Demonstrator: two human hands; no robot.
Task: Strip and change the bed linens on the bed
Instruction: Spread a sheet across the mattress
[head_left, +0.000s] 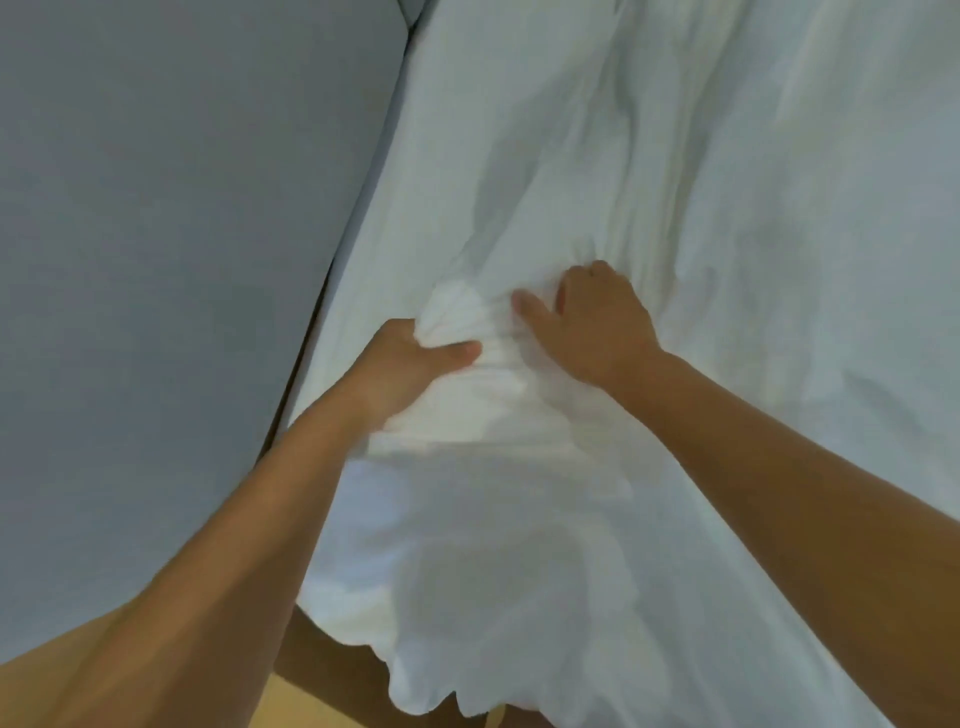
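White sheet (649, 182) lies rumpled beside a grey panel (156, 208). Left hand (410, 364) grips a bunch of it, fingers curled tight; right hand (597, 327) fingers curl into adjacent folds, thumb spread.

We note white sheet (675, 182), rumpled, w/ folds running to both hands. L hand (410, 364) grips a bunched fold. R hand (597, 322), at its 2 o'clock, curls fingers into same cloth. Grey surface (156, 208) at 9 o'clock; wood floor (301, 701) at 6.

Bedroom, rumpled white bed linen (675, 208), grey wall (156, 208) beside it
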